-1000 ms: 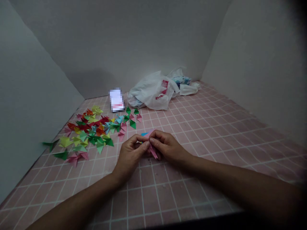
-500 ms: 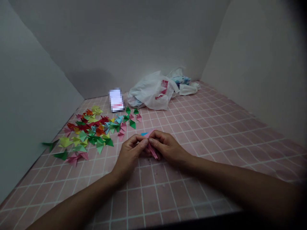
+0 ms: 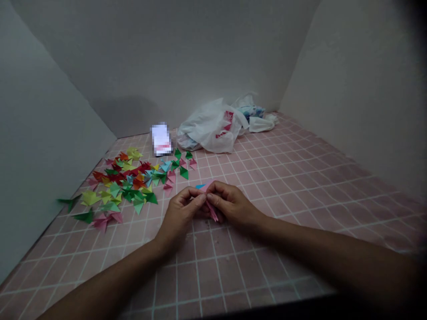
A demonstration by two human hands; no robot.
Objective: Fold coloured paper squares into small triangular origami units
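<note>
Both hands meet low over a pink tiled floor [image 3: 267,178]. My left hand [image 3: 182,213] and my right hand [image 3: 230,204] are closed in pinches on the same small pink folded paper piece [image 3: 211,210], whose point sticks down between the thumbs. Just behind the fingers lies a small stack of paper squares [image 3: 203,185], blue and pink on top. To the left spreads a heap of several folded paper pieces [image 3: 130,182] in green, red, yellow, pink and light blue.
A white plastic bag [image 3: 210,126] with red print lies at the back wall, with more crumpled wrapping [image 3: 256,118] beside it. A small blurred white packet [image 3: 162,140] stands left of the bag. Grey walls close in at left, back and right.
Hardly anything differs: the pink piece between my fingers has shifted slightly, and both hands keep their place.
</note>
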